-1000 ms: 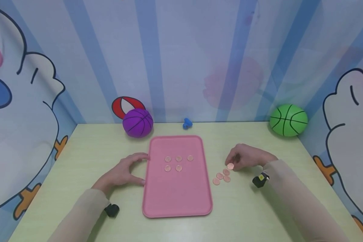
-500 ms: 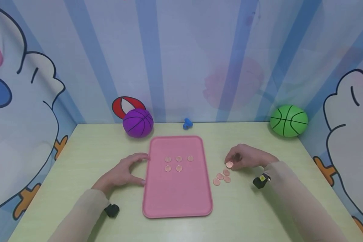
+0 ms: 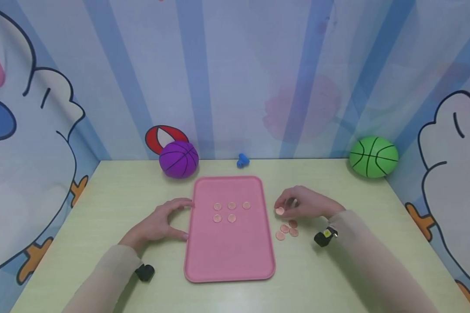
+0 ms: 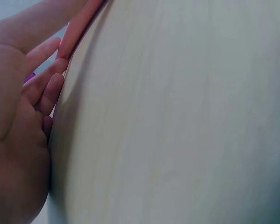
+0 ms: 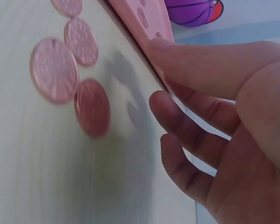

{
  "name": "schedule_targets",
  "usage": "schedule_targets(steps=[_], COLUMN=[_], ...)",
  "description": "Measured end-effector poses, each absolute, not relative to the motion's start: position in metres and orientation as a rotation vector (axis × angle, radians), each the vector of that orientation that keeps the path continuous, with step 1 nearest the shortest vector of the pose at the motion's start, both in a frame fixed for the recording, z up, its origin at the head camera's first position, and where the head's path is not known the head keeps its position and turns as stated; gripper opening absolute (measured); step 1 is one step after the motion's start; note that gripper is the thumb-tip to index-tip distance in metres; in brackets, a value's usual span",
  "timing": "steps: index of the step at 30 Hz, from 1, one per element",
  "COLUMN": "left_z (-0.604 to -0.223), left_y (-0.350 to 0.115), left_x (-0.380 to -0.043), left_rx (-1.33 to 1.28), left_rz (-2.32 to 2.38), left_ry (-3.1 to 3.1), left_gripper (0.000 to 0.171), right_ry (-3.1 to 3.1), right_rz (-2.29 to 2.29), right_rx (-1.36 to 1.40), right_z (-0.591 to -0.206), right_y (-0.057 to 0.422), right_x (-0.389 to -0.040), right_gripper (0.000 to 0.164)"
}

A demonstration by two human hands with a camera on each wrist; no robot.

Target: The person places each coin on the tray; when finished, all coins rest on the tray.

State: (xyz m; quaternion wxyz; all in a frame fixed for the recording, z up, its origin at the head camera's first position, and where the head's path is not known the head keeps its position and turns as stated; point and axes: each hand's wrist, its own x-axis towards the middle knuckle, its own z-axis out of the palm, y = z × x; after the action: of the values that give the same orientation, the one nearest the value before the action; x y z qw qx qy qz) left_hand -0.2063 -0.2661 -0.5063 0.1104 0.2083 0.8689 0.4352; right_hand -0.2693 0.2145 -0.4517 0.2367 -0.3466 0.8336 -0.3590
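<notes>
A pink tray (image 3: 229, 256) lies on the table, bearing several copper-coloured coins (image 3: 232, 205) in two rows. At its left edge my left hand (image 3: 156, 224) rests with thumb and fingers spread, fingertips touching the rim; the left wrist view shows this hand (image 4: 18, 116) beside the tray's edge (image 4: 81, 28). Just right of the tray, my right hand (image 3: 307, 203) pinches one coin (image 3: 280, 211) above the table. In the right wrist view, thumb and forefinger hide most of the held coin. Several loose coins (image 3: 284, 228) lie below that hand, beside the tray.
A purple ball (image 3: 179, 159) sits behind the tray's left corner, and a small blue object (image 3: 243, 161) lies behind its middle. The green ball (image 3: 374, 157) stands at the back right. A patterned backdrop (image 3: 243, 78) rises along the table's back edge.
My right hand has lifted the coin from beside the loose coins and carried it left, close to the tray's right edge. The left hand and tray have stayed put.
</notes>
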Motion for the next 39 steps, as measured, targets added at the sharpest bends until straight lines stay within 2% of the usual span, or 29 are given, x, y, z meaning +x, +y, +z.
schedule_targets(steps=[5,13,28,39], left_z=[-0.506,-0.506,-0.507,-0.507], left_y=[-0.266,-0.266,-0.267,-0.266], left_x=[-0.206,-0.206,-0.206,-0.206], left_rx=[0.610,0.626,0.591,0.634], left_rz=[1.283,1.285,1.271,1.311], left_ry=[2.550,2.555,2.558,2.542], left_gripper=[0.095,0.096,0.096,0.093], right_ry=[2.265,2.241,2.395,2.469], right_rz=[-1.021,-1.051,-0.977,-0.855], right_rx=[-0.921,-0.730,-0.815,-0.853], right_z=[-0.454,-0.447,-0.464,-0.465], right_y=[0.197,0.168,0.133,0.126], right_x=[-0.266,-0.250,-0.258,-0.259], right_gripper=[0.025,0.024,0.024,0.026])
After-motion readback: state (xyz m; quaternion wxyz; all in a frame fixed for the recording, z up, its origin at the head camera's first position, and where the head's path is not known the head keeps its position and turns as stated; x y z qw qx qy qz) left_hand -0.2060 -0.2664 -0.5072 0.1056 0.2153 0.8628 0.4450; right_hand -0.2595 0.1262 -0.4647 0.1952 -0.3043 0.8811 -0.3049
